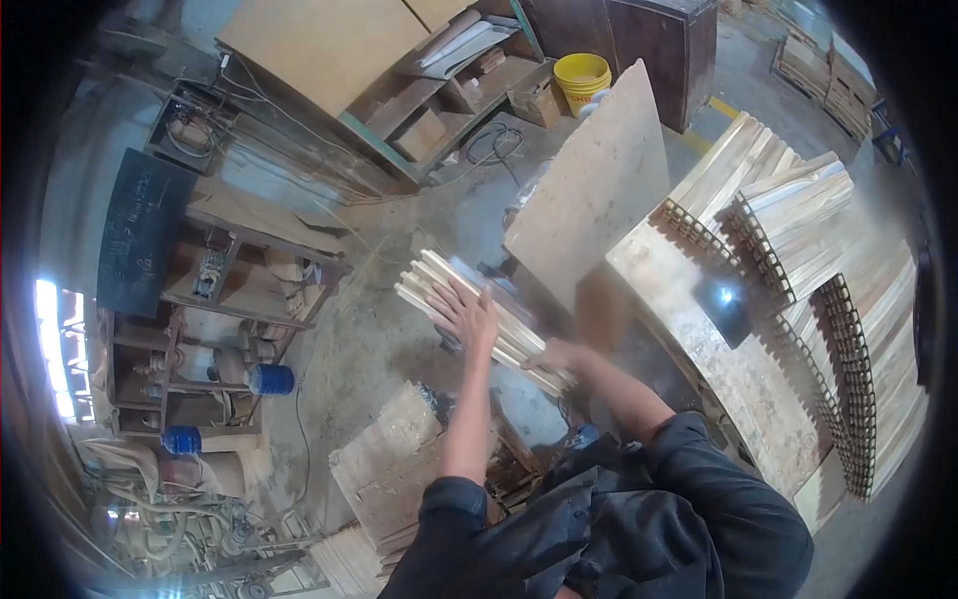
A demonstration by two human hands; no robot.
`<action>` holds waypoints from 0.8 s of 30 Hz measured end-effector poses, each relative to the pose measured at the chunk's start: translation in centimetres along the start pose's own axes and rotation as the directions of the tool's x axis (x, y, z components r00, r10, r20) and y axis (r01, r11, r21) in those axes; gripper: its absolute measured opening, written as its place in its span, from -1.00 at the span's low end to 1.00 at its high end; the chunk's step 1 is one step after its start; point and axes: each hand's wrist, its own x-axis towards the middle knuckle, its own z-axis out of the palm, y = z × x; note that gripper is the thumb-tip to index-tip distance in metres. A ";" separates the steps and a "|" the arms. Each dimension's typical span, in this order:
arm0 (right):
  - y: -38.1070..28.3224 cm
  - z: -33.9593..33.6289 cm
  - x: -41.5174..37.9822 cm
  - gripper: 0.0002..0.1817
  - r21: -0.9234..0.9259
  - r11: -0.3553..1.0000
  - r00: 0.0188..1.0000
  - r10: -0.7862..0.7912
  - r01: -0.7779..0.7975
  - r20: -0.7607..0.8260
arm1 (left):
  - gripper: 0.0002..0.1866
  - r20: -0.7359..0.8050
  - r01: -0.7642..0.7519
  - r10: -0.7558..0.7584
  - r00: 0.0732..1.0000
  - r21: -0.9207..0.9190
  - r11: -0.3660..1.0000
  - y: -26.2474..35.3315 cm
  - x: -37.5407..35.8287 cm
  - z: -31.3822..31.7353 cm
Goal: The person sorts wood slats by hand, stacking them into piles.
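A bundle of several pale wooden strips (515, 341) lies slanted in front of me, side by side, with grooved ends at the upper left. My left hand (467, 314) rests flat across the top of the strips near that end, its fingers spread. At the lower right end, my right hand (561, 357) is closed around the edge of the strips, its fingertips partly hidden. What supports the bundle underneath is mostly hidden by the strips and my arms.
At right, a worktable (699, 349) bears stacked strips with notched ends (853, 379). A large board (599, 190) leans beyond my hands. Sheets of wood (389, 449) lie at lower left. Shelves (239, 270) stand at left, and a yellow bucket (582, 82) stands at the back.
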 end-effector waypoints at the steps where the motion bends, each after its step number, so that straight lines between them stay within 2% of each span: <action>1: 1.7 0.3 -1.3 -0.01 0.025 1.000 1.000 0.009 -0.009 0.010 | -0.03 0.016 -0.009 0.009 1.000 0.019 1.000 0.4 -1.7 0.6; 4: 7.5 1.6 -5.2 0.02 0.001 0.992 0.990 0.127 -0.127 0.056 | 0.00 -0.008 -0.049 0.048 0.999 -0.097 0.994 3.0 -8.4 2.0; 6: 14.4 4.3 -5.5 0.00 0.044 0.988 0.989 0.148 -0.149 0.028 | 0.02 0.017 -0.049 0.052 0.999 -0.137 0.989 4.2 -12.6 3.2; 8: 17.7 6.4 -5.9 -0.01 0.077 0.995 0.998 0.058 -0.056 -0.030 | 0.02 0.060 -0.031 0.041 0.997 -0.164 0.986 4.8 -15.2 4.0; 10: 16.1 5.5 -5.7 -0.02 0.084 0.996 0.998 0.016 -0.011 -0.060 | 0.01 0.026 -0.028 0.032 0.999 -0.140 0.990 4.2 -13.2 4.4; 12: 8.0 3.0 -5.9 -0.03 0.071 0.997 0.999 0.038 -0.035 -0.036 | -0.02 -0.024 -0.032 0.029 0.999 -0.117 0.993 2.8 -10.3 3.7; 15: 1.2 0.9 -1.4 -0.04 0.068 0.997 0.997 -0.041 0.046 -0.067 | -0.07 -0.101 -0.049 0.042 0.994 -0.064 0.997 0.3 -1.9 1.7; 16: 0.1 0.5 -0.3 -0.04 0.041 0.996 0.993 -0.080 0.084 -0.090 | -0.08 -0.082 -0.026 0.020 0.996 -0.074 0.997 -0.2 -0.2 0.8; 19: -1.4 0.3 0.8 0.02 0.002 1.000 0.993 -0.025 0.025 -0.117 | -0.08 -0.056 -0.001 -0.003 0.998 -0.080 0.997 -0.2 1.2 0.0; 21: 1.6 1.2 -0.3 0.01 0.035 0.999 0.993 0.000 0.004 -0.122 | -0.06 -0.082 -0.034 0.030 0.996 -0.051 0.998 0.1 -1.3 0.8; 22: 3.4 1.8 -0.9 0.01 0.052 0.999 0.992 0.011 -0.004 -0.124 | -0.05 -0.084 -0.049 0.041 0.996 -0.095 0.994 0.8 -3.0 1.3; 23: 3.5 2.2 -4.0 -0.02 0.123 0.991 0.990 -0.044 0.061 -0.134 | -0.03 -0.084 -0.062 0.051 0.995 -0.136 0.989 1.7 -5.3 1.8; 24: 5.2 2.7 -5.5 -0.05 0.143 0.989 0.993 -0.024 0.041 -0.119 | -0.02 -0.077 -0.066 0.056 0.995 -0.136 0.988 2.4 -7.7 2.5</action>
